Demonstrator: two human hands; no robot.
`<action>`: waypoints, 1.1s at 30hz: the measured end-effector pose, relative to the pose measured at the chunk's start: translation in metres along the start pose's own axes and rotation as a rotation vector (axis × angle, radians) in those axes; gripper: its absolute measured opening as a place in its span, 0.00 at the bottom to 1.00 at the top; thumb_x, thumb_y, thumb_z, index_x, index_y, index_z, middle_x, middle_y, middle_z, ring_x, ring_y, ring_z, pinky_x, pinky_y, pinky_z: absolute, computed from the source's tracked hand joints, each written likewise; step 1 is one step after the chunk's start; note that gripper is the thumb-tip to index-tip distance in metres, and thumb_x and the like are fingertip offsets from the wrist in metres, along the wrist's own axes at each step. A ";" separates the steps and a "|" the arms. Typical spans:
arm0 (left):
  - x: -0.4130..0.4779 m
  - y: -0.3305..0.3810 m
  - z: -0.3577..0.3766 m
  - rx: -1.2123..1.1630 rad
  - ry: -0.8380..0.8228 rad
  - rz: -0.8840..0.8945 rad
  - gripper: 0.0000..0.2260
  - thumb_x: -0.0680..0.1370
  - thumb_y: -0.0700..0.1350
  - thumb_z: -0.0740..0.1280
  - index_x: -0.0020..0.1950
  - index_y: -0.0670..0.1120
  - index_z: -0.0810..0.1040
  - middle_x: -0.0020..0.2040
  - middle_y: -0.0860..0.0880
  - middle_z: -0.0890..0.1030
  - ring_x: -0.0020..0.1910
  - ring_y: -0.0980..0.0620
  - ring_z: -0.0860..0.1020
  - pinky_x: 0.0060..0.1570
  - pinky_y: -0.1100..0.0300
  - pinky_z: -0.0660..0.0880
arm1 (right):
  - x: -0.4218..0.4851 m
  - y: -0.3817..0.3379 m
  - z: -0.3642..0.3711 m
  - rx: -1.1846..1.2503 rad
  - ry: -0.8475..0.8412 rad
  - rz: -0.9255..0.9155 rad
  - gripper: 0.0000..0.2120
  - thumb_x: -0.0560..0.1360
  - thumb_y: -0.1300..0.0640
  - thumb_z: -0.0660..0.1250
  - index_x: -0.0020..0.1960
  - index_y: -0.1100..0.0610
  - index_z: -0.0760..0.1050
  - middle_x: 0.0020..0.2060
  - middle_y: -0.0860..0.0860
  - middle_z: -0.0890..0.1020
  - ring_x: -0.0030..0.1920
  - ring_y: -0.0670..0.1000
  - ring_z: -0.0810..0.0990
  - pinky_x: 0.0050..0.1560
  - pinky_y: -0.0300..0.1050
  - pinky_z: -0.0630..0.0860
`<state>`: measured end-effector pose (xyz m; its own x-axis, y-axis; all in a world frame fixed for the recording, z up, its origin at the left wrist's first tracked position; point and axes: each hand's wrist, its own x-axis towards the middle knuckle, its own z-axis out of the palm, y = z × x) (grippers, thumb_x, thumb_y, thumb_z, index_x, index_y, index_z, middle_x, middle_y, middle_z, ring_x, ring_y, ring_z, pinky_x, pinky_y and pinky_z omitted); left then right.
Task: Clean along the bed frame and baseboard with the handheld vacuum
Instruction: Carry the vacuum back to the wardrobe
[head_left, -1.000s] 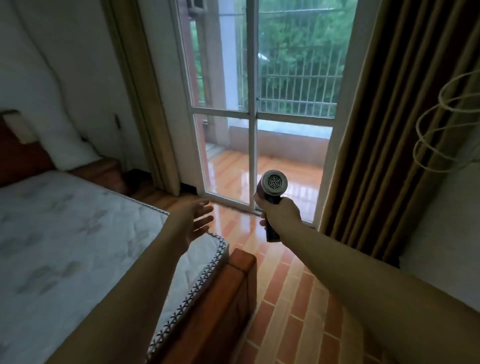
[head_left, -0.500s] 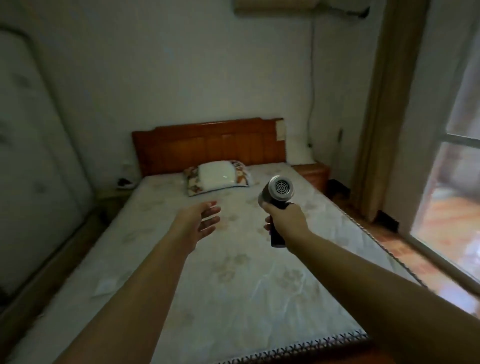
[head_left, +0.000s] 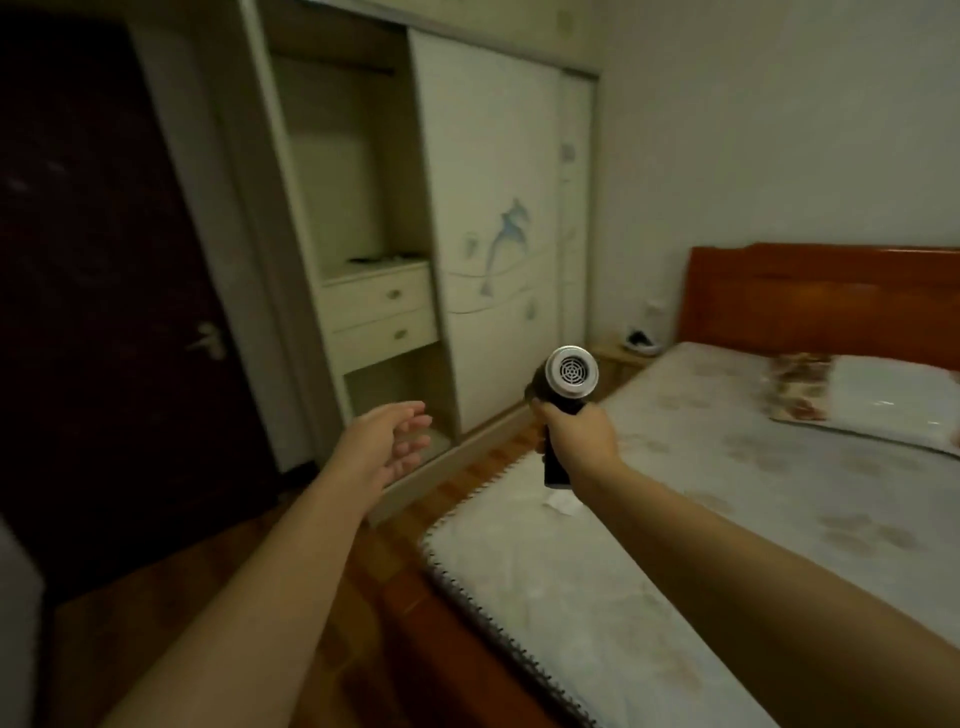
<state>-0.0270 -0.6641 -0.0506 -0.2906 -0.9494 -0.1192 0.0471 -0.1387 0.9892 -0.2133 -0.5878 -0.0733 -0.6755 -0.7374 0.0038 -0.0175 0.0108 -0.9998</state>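
The right grip (head_left: 579, 436), in the middle of the frame, is wrapped tight round the dark handle of the handheld vacuum (head_left: 570, 375). The vacuum stands upright in it. Its round silver end with the little grille sticks up above the fingers, and the bottom of the handle pokes out below the grip. It is up in the air over the left edge of the mattress (head_left: 727, 519). The left grip (head_left: 387, 441) is to the left of it, with fingers apart and loosely bent. The red-brown bed frame (head_left: 447, 644) runs along the lower middle, under the mattress edge. A pillow (head_left: 878, 400) lies at the right by the headboard (head_left: 810, 301). A white wardrobe (head_left: 498, 208) with a dolphin picture stands at the upper middle, and a dark door (head_left: 104, 286) fills the left
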 end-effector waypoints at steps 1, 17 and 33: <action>0.003 0.003 -0.026 0.007 0.053 -0.001 0.09 0.80 0.42 0.58 0.56 0.45 0.77 0.45 0.49 0.81 0.40 0.52 0.77 0.40 0.59 0.73 | 0.002 0.000 0.028 0.006 -0.053 0.007 0.11 0.70 0.51 0.70 0.44 0.59 0.76 0.37 0.58 0.79 0.38 0.59 0.79 0.43 0.54 0.77; 0.202 0.064 -0.321 -0.022 0.322 0.055 0.11 0.80 0.46 0.60 0.58 0.48 0.78 0.52 0.49 0.82 0.50 0.51 0.80 0.52 0.56 0.75 | 0.111 -0.033 0.407 -0.087 -0.350 -0.077 0.13 0.72 0.52 0.69 0.52 0.60 0.76 0.46 0.62 0.83 0.47 0.62 0.83 0.53 0.61 0.81; 0.508 0.155 -0.365 -0.042 0.211 0.203 0.09 0.79 0.44 0.60 0.53 0.48 0.79 0.47 0.50 0.82 0.46 0.52 0.80 0.49 0.58 0.74 | 0.354 -0.074 0.581 0.003 -0.276 -0.197 0.14 0.76 0.54 0.68 0.57 0.60 0.74 0.44 0.56 0.80 0.39 0.51 0.80 0.48 0.49 0.78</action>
<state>0.1820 -1.2705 0.0114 -0.0660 -0.9959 0.0613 0.1249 0.0527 0.9908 -0.0225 -1.2423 -0.0094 -0.4340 -0.8803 0.1918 -0.1251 -0.1519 -0.9804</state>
